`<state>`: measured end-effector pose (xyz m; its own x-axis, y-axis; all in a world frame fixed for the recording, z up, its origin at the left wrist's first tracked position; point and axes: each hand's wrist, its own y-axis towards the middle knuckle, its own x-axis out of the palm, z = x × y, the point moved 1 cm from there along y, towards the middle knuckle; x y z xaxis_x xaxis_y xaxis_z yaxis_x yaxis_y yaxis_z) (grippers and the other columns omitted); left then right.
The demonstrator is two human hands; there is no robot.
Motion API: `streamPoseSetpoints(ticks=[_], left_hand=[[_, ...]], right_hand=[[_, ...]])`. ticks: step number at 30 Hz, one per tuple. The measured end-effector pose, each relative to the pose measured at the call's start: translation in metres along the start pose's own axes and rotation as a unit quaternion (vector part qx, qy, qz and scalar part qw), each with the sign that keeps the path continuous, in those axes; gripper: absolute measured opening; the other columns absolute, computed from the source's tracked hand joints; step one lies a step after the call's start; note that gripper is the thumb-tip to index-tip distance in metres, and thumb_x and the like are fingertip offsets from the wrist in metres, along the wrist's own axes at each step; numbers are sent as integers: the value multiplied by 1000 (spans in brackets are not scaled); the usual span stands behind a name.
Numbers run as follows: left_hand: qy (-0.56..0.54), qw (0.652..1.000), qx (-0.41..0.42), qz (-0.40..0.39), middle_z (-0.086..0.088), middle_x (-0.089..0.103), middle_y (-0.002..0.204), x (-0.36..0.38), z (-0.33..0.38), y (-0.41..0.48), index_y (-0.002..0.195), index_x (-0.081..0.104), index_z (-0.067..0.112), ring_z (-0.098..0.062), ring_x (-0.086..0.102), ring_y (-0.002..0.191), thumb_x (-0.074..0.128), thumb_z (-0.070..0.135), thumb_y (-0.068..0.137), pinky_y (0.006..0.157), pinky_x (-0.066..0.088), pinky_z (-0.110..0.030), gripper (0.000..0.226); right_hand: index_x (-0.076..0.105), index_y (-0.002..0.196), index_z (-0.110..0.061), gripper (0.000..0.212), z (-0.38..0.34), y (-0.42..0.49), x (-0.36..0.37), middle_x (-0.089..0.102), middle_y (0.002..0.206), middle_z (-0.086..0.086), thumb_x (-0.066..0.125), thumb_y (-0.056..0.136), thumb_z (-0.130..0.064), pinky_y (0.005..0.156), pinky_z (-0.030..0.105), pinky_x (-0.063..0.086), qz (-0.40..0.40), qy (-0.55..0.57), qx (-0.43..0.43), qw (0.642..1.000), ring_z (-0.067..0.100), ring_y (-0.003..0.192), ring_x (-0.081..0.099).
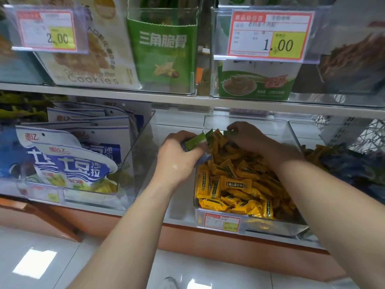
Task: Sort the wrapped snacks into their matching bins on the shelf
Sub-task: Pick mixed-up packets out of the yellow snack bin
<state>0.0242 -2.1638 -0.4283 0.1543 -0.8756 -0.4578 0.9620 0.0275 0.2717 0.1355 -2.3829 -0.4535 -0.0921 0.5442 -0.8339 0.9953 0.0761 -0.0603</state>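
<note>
A clear plastic bin on the lower shelf is heaped with several yellow wrapped snacks. My left hand hovers at the bin's left wall and grips a small bunch of wrapped snacks, green ones on top and a blue one showing below. My right hand reaches into the back of the bin, its fingertips pinching a green wrapped snack above the yellow pile. Further right, another bin holds mixed yellow, blue and green wrapped snacks.
A bin of blue-and-white salad-snack pouches stands at the left. The upper shelf carries cookie bags, green boxes and price tags reading 2.00 and 1.00. A gap lies between the left bin and the yellow bin. Tiled floor lies below.
</note>
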Motion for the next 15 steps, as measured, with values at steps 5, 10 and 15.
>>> streamPoseSetpoints(ticks=[5, 10, 15], left_hand=[[-3, 1000, -8, 6, 7, 67, 90, -1, -4, 1, 99, 69, 22, -9, 60, 86, 72, 30, 85, 63, 38, -15, 16], [-21, 999, -28, 11, 5, 67, 93, -2, -6, 1, 102, 69, 21, -10, 60, 89, 73, 31, 84, 64, 40, -17, 20], [-23, 999, -36, 10, 3, 67, 93, -1, -6, 0, 102, 68, 20, -13, 61, 90, 73, 32, 84, 67, 43, -20, 21]], right_hand=[[70, 104, -24, 16, 7, -29, -10, 64, 112, 1, 69, 89, -30, 85, 32, 43, 18, -43, -59, 997, 22, 103, 59], [63, 94, -31, 10, -7, -50, -18, 60, 102, -9, 60, 94, -22, 72, 18, 39, 202, 62, -132, 969, 3, 88, 55], [66, 105, -21, 19, -42, -27, 0, 64, 109, -8, 53, 96, -12, 81, 18, 46, 60, 61, -170, 982, 1, 99, 58]])
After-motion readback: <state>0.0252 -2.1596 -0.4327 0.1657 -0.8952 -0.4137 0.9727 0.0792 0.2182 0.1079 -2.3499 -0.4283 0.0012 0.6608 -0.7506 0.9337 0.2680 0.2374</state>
